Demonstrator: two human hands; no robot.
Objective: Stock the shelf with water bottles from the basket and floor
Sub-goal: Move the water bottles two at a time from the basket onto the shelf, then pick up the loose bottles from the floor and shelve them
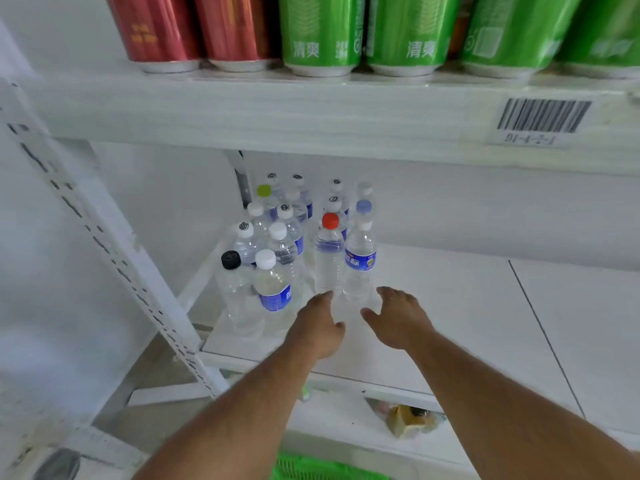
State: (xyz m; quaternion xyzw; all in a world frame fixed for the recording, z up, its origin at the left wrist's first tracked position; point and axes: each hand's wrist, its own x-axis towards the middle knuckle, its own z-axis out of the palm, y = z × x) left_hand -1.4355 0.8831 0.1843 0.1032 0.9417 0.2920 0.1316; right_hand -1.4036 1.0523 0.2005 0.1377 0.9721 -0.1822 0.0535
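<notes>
Several clear water bottles stand upright in rows at the left end of the white shelf (450, 306). At the front of the right rows stand a red-capped bottle (328, 258) and a white-capped bottle with a blue label (360, 265). My left hand (320, 327) reaches in with straight fingers, its fingertips at the base of the red-capped bottle. My right hand (398, 317) is open just in front of the blue-label bottle, holding nothing. A black-capped bottle (235, 289) and another blue-label bottle (273, 289) stand at the front left.
Red cans (194, 29) and green cans (398, 32) line the shelf above, which carries a barcode tag (543, 117). A perforated white upright (104, 244) slants down the left side. A green basket (311, 469) shows at the bottom edge, with a crumpled wrapper (408, 420) below the shelf.
</notes>
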